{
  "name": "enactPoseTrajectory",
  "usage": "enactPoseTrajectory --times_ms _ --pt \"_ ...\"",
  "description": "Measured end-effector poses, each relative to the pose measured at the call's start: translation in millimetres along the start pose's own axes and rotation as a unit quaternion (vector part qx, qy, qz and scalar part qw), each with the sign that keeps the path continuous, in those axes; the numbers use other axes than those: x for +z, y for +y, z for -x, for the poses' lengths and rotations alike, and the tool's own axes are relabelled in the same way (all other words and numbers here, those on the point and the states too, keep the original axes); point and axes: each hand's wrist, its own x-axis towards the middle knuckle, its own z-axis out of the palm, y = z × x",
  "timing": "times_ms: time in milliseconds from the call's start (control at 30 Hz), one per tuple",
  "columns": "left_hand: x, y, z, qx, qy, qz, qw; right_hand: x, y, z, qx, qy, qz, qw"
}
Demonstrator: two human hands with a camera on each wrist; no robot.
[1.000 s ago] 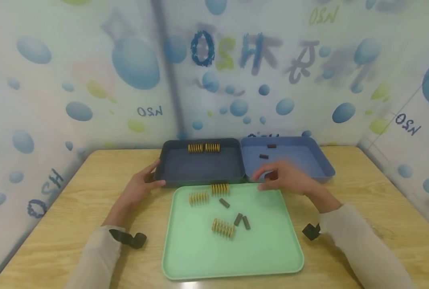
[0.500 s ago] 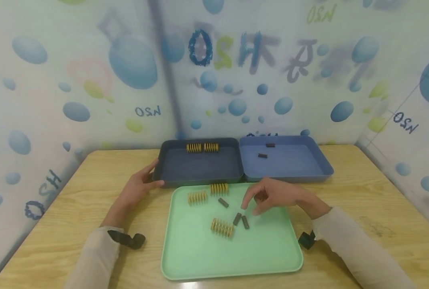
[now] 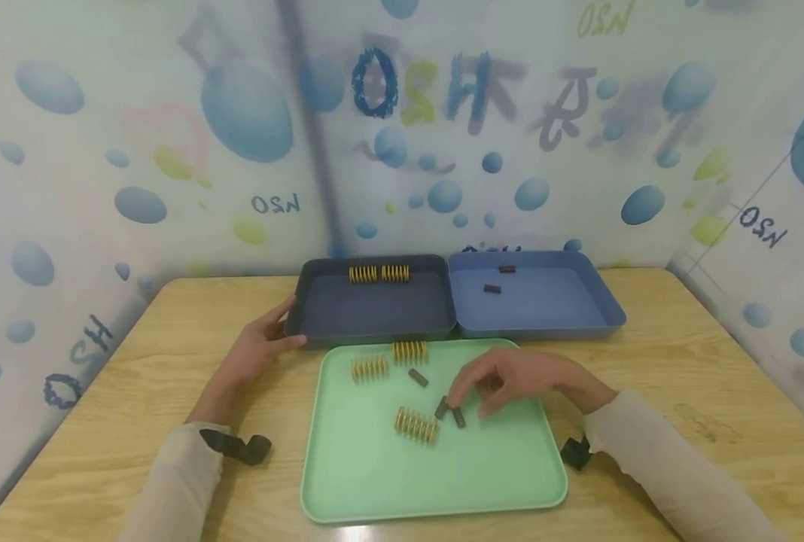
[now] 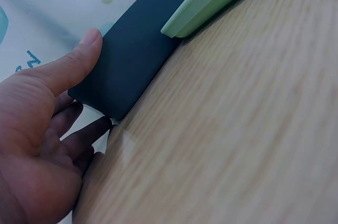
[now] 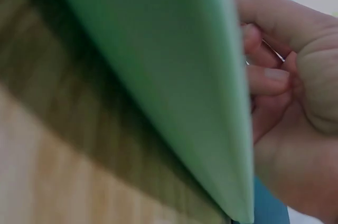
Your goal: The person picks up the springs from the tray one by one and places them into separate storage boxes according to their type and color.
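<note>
My left hand [image 3: 255, 354] rests at the left corner of the dark tray [image 3: 371, 320]. In the left wrist view its straight thumb [image 4: 79, 61] lies along the tray's front wall, other fingertips at the side. My right hand [image 3: 510, 376] is over the green tray [image 3: 402, 489], index finger and thumb apart around a small dark, ribbed, spring-like piece [image 3: 459, 418]; contact is unclear. A second dark piece [image 3: 441, 408] lies beside it, a third [image 3: 418, 377] farther back. Gold coil springs [image 3: 415, 425] lie on the green tray. The right wrist view hides the fingertips behind the tray rim.
Two gold springs [image 3: 379, 275] lie at the back of the dark tray. The blue tray [image 3: 544, 309] adjoins it on the right and holds two dark pieces [image 3: 493, 289]. All trays stand on a wooden table [image 3: 131, 361] against a patterned wall [image 3: 443, 173].
My right hand has come from the front edge of the blue tray toward me and down to the dark pieces on the green tray. My left hand has stayed at the dark tray's corner.
</note>
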Motion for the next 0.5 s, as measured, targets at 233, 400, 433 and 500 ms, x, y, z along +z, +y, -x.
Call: enactPoseTrajectory --times_ms 233,400,433,500 --pt "-0.2 0.9 -0.1 -0.003 0.0 -0.006 1.0 1.9 0.8 0.7 -0.02 0.002 0.024 1.0" --pt "0.4 1.2 -0.1 -0.004 -0.001 -0.006 1.0 5.9 6.3 2.7 -0.016 0.024 0.04 0.999" --pt "0.3 1.6 0.0 -0.004 -0.002 -0.004 1.0 6.9 7.7 3.2 -0.013 0.029 0.042 0.999" --pt "0.4 2.1 0.3 -0.007 -0.001 -0.003 1.0 8.7 10.0 4.4 -0.007 0.04 0.045 0.998"
